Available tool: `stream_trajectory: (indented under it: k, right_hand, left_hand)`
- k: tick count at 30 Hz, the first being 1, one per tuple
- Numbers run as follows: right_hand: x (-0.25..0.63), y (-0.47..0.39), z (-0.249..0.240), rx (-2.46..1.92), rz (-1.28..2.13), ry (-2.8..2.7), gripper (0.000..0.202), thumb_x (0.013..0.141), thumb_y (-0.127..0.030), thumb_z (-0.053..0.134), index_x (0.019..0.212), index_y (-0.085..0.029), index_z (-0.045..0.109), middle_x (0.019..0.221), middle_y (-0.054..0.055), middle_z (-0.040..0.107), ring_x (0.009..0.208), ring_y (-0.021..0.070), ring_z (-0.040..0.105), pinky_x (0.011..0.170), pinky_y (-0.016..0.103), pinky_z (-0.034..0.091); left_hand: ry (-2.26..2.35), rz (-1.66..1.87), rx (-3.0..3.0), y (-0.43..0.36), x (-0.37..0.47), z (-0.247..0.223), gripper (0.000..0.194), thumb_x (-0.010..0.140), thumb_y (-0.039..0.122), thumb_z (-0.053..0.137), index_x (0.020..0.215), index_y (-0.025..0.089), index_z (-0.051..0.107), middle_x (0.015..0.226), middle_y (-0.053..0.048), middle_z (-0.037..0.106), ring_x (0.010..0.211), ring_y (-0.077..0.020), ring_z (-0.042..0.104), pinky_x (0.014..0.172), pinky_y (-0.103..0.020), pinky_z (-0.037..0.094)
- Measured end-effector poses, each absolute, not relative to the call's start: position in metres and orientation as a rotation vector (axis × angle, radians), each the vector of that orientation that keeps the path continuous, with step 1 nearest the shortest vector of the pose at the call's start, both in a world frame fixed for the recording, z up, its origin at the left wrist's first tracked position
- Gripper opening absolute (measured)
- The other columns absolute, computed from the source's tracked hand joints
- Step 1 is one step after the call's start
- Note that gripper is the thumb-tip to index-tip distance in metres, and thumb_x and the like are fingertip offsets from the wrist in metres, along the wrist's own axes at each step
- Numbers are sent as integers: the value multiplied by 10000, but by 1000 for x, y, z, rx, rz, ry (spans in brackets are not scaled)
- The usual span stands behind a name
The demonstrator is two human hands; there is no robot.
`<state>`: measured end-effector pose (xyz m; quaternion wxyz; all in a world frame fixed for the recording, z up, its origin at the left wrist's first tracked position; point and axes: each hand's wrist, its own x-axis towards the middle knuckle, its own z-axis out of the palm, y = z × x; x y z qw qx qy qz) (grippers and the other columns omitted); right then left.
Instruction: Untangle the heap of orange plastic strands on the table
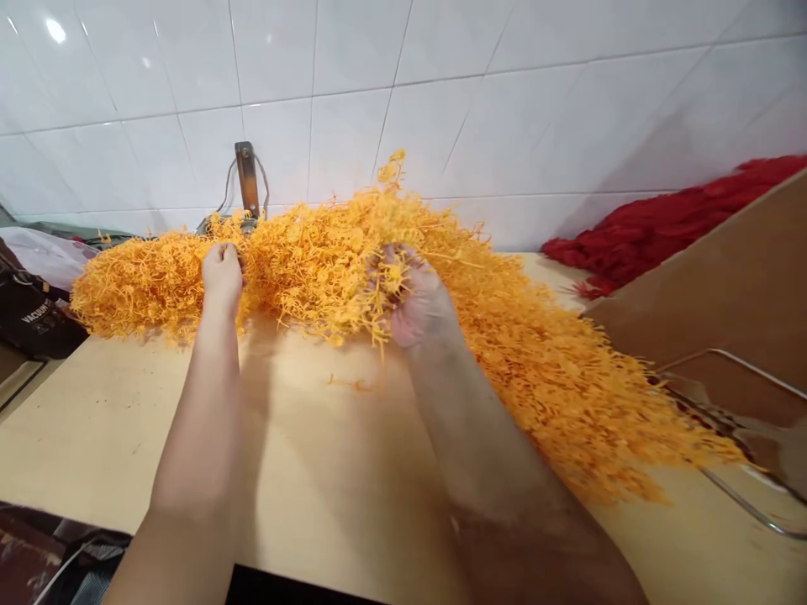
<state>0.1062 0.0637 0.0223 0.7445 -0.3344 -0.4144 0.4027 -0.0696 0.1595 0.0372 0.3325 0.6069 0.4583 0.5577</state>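
Observation:
A long heap of orange artificial foliage (308,260), thin and branching with small flower-like tips, lies across the table against the wall. My left hand (222,273) is closed at the left part of the heap, its fingers wrapped on the strands and partly hidden. Around a bunch of orange sprigs (394,281) my right hand (424,302) is closed, at the middle of the heap and slightly raised. To the right, a thick spread of the same orange foliage (555,370) fans out past my right forearm. A loose orange sprig (350,384) lies on the wood between my arms.
The pale wooden table (328,470) meets a white tiled wall (353,134). An upright metal bracket (246,176) with a wire stands behind the heap. Red fluffy material (668,223) and a cardboard box (706,302) are at right, near a bent metal rod (756,370). A black bag (31,311) sits left.

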Motion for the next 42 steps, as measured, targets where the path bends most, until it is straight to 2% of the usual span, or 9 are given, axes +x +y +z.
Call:
stream_trajectory:
  k: [4,9,13,17,25,30,34,38,42]
  right_hand:
    - [107,70,18,-806,904,-767,347,544,-339,761,640,-199,459,495,-98,401,397,27,352,374,181,271]
    - [101,72,13,-891,823,-748,336,528,-350,774,656,-184,512,569,-73,498,493,55,450,452,205,359]
    - [102,73,11,-921,829,-727,349,511,-380,775,667,-186,531,577,-67,514,509,69,464,447,211,359]
    - [104,73,10,-873,862,-731,356,514,-396,780,641,-190,520,541,-75,501,481,59,446,437,199,349]
    - [100,74,13,-767,934,-847,388,479,-436,797,646,-193,544,554,-55,529,545,88,501,504,230,391]
    - [104,81,8,-933,754,-796,363,605,-416,731,586,-192,447,495,-80,428,481,61,410,465,204,330]
    - [123,86,-1,-1030,624,-632,229,666,-285,684,618,-178,488,548,-71,492,530,58,443,496,190,345]
    - [138,82,-2,-1064,724,-521,184,695,-277,648,677,-188,488,532,-76,485,422,54,379,405,210,266]
    - [123,73,8,-948,773,-768,268,629,-358,709,672,-184,510,538,-75,472,446,56,411,411,204,303]
  left_hand:
    - [1059,1308,1430,129,-60,59,85,769,150,362,786,184,438,683,30,534,507,-57,465,505,-196,365]
    - [919,891,1730,104,-37,62,224,729,67,373,851,165,532,724,14,535,523,-40,435,522,-190,335]
    - [874,697,1992,99,-31,57,183,813,298,459,847,151,562,846,-27,539,720,-91,466,632,-229,364]
    - [942,701,2074,100,-25,49,421,730,508,585,944,155,507,798,-9,501,740,-113,436,697,-256,347]
    - [671,796,1950,98,-17,48,355,871,394,434,617,174,321,608,44,268,553,-59,249,549,-230,222]
    - [747,735,2178,95,-13,49,328,853,260,411,562,176,284,568,35,277,524,-63,251,517,-242,201]
    - [552,670,2220,74,-21,67,344,828,240,416,531,175,254,539,33,246,502,-56,230,504,-241,214]
    - [532,745,2154,61,-32,84,262,812,227,423,558,165,400,551,16,406,524,-57,354,539,-225,310]
    - [782,834,2175,78,-27,72,198,757,115,380,838,157,555,670,3,545,611,-82,466,600,-226,364]
